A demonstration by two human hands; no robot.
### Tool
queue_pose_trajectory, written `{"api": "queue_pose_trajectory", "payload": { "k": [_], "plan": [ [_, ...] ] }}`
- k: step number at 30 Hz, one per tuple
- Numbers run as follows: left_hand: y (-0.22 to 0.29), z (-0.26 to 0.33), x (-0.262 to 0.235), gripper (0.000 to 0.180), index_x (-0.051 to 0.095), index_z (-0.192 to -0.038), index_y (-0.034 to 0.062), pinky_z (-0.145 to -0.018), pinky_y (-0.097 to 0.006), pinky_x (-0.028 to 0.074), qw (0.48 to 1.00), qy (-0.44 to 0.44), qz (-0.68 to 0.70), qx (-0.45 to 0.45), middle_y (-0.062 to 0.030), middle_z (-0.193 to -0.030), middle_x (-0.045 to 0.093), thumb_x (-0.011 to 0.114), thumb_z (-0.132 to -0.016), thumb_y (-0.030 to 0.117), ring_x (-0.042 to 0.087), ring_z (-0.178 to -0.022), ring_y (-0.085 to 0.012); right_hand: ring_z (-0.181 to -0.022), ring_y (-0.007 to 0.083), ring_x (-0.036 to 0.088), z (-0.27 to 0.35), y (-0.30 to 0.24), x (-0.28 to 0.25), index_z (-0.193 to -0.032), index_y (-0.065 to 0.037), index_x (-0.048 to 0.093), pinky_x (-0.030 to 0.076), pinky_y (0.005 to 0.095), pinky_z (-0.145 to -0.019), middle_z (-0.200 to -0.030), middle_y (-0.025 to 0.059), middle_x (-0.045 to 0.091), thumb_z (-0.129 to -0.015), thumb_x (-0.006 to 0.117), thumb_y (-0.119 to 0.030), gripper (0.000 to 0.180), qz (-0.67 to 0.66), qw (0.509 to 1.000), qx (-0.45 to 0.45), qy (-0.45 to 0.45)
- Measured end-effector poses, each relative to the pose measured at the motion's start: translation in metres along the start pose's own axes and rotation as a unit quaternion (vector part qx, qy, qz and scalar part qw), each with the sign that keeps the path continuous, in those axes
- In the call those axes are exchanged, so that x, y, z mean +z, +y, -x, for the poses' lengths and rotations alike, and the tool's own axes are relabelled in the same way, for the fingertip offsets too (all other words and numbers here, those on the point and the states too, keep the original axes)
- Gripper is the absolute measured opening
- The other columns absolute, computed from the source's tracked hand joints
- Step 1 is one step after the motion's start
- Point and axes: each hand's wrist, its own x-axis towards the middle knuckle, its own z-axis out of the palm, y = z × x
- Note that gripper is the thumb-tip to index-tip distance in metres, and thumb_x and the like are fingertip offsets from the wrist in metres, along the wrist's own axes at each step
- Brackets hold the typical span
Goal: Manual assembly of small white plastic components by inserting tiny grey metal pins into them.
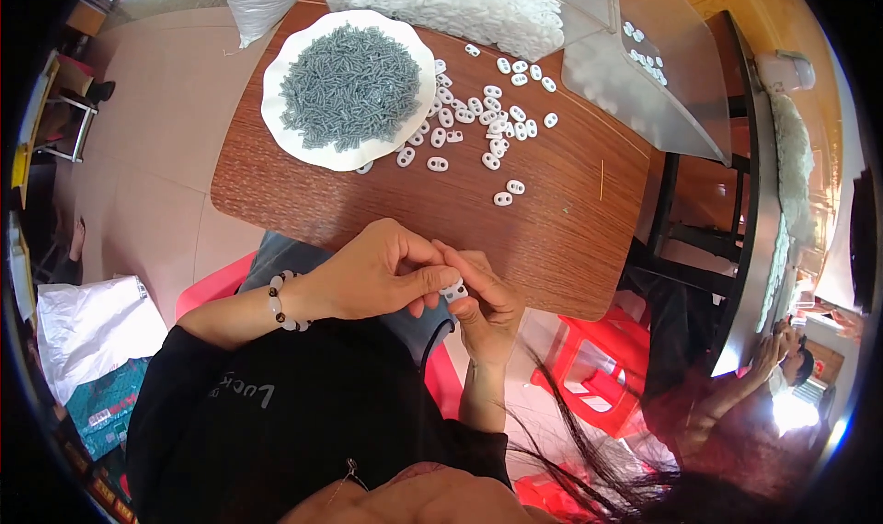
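Observation:
My left hand (382,271), with a beaded bracelet on its wrist, is closed in a pinch at the table's near edge. Facing it, my right hand (487,308) has thumb and fingers pressed together. Between the fingertips of both hands is a small white oval plastic piece (454,291) with two holes, like a cord lock. My fingers cover part of it. Beyond my hands, several similar loose white pieces (491,161) are scattered over the brown table (561,239). A white scalloped plate (276,110) holds a heap of tiny grey rods (349,82) that look like springs.
A clear plastic bin (589,27) full of white pieces lies at the table's far side. A white sack (262,4) stands behind the plate. Red plastic stools (598,377) are at the right. Another person (736,404) sits at a second table there.

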Motion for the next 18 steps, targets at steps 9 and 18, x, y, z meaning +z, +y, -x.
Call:
{"api": "queue_pose_trajectory", "payload": {
  "k": [9,18],
  "plan": [
    [-0.001,0.002,-0.002,0.023,0.069,-0.085,-0.0034,-0.054,-0.019,0.045,0.998,-0.025,0.055,0.017,-0.0042,-0.070,0.064,0.062,-0.094,0.017,0.058,-0.059,-0.0065,-0.100,0.0241,0.058,0.003,-0.001,0.004,-0.116,0.002,0.065,0.045,0.0355,-0.090,-0.115,0.0162,0.066,-0.080,0.074,-0.028,0.048,-0.001,1.000,-0.006,0.016],
    [0.004,0.010,0.001,0.018,0.071,-0.088,-0.0023,-0.052,-0.020,0.045,0.999,-0.013,0.048,-0.006,-0.0062,-0.070,0.066,0.065,-0.091,0.014,0.058,-0.058,-0.0075,-0.095,0.0244,0.060,0.007,-0.012,0.013,-0.112,0.002,0.067,0.048,0.0340,-0.083,-0.110,0.0158,0.068,-0.078,0.074,-0.027,0.045,0.014,0.999,-0.005,0.036]
  ]
}}
